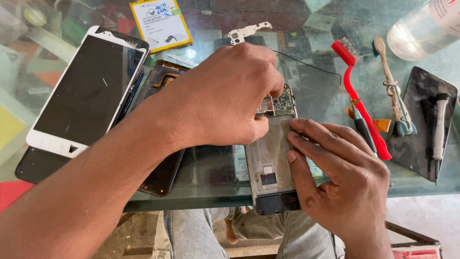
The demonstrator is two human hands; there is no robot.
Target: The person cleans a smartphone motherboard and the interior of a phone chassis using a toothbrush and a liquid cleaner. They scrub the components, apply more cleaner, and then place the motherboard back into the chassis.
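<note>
Our left hand (225,96) hides the far end of the opened phone frame (270,168), its fingers pinched together over the green circuit board (282,101); we cannot tell whether they grip anything. Our right hand (342,184) lies open, fingers flat on the frame's right edge, pressing it to the glass table (211,177) at the near edge. To the left lie a white-rimmed phone screen (86,91) and a dark phone shell (160,177), partly under our forearm. To the right lie a red brush (364,110) and a worn toothbrush (393,91). A clear bottle (424,29) is cut off far right.
</note>
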